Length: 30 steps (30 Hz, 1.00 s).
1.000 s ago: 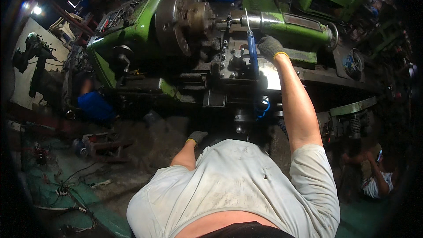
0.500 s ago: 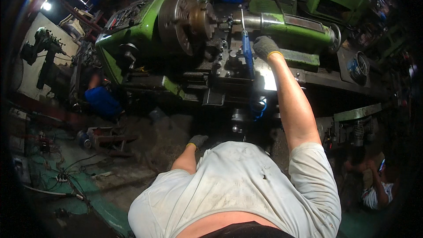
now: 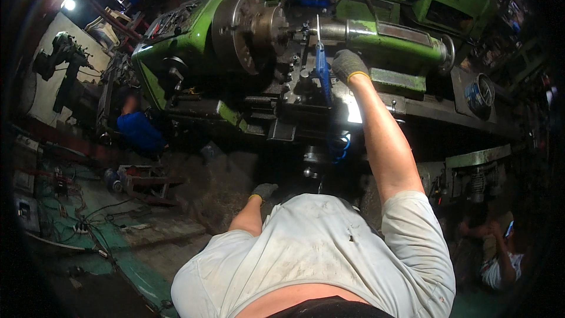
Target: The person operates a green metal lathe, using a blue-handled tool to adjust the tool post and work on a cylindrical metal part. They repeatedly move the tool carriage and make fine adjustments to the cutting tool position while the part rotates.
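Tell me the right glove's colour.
The right glove is grey with a yellow cuff; see head view.

Upper left: lit lamp (image 3: 69, 4); dark machine (image 3: 62, 62) before pale panel (image 3: 37, 95). Left: person in blue (image 3: 141, 132); metal frame (image 3: 150, 181) near. Lower left: cables (image 3: 82, 229) over green floor (image 3: 136, 275). Far right: bucket (image 3: 479, 96); below, stand (image 3: 478, 156) with spring. Lower right: second person (image 3: 505, 263), phone-like object (image 3: 509, 228) in hand.

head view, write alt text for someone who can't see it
A gloved right hand is raised close beside a blue air blow gun over a green lathe, contact unclear. The gloved left hand hangs low, away from it.
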### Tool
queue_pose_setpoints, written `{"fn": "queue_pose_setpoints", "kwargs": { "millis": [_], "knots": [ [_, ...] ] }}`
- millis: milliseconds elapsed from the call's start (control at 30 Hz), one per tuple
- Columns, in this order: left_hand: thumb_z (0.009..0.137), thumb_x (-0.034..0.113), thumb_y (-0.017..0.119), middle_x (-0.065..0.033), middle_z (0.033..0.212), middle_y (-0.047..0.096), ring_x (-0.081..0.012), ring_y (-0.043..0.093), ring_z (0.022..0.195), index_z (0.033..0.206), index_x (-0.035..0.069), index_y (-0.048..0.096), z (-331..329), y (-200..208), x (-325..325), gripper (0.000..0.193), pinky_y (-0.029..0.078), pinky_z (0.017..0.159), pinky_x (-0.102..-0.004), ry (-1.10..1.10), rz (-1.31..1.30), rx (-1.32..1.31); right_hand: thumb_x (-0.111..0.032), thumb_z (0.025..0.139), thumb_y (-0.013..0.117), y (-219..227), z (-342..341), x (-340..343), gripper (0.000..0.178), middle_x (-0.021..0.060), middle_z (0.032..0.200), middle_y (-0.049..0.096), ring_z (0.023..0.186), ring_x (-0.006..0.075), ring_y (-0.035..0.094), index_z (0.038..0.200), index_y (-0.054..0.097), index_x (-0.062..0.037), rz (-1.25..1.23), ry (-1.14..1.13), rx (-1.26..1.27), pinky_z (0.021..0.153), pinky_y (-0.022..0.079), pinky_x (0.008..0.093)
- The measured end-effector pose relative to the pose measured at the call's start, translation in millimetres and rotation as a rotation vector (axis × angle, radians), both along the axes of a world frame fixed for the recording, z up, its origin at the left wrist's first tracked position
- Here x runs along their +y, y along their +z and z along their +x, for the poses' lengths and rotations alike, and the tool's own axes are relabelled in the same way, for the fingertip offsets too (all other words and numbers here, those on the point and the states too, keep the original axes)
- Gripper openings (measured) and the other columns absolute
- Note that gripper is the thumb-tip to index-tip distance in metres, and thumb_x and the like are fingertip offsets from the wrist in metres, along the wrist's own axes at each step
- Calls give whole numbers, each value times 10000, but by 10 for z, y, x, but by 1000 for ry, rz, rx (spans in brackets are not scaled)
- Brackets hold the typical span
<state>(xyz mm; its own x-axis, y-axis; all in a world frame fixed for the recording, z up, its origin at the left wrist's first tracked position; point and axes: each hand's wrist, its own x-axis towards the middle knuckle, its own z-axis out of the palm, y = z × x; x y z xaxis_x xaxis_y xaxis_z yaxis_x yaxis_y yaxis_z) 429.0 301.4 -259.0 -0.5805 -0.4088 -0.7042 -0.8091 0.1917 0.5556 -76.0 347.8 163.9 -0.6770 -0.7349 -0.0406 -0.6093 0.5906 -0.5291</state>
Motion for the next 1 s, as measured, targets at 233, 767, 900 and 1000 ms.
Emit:
{"fn": "queue_pose_setpoints", "kwargs": {
  "millis": [233,767,900,1000],
  "knots": [
    [1026,447,504,-216,1370,631,-404,589,1264,1370,102,636,184,62,34,505,455,1085,-489,-319,-389,41,-178,877,621,205,153,-3,270,242,1140,719,1107,411,686,1052,781,-50,21,9,-39,958,539,467],
    [984,229,568,-183,1122,732,-410,711,1025,1263,92,664,-956,-385,-2312,325,570,867,-524,435,-1134,-168,-85,861,559,91,372,181,289,212,1014,748,942,290,735,1091,718,-11,-148,-70,108,889,555,410],
    [970,347,605,-189,1293,640,-383,620,1223,1363,91,611,-302,-989,-1896,470,503,989,-527,61,-1097,-421,-17,817,541,-79,289,165,241,91,830,670,770,154,604,995,697,30,-330,-30,17,725,505,313],
    [953,468,605,-224,1428,565,-395,553,1322,1407,61,575,-494,-212,-1485,610,459,1066,-529,114,-761,-402,-17,843,541,-86,340,176,238,72,857,680,784,138,598,1017,697,29,-315,-84,14,731,506,300]
  ]
}}
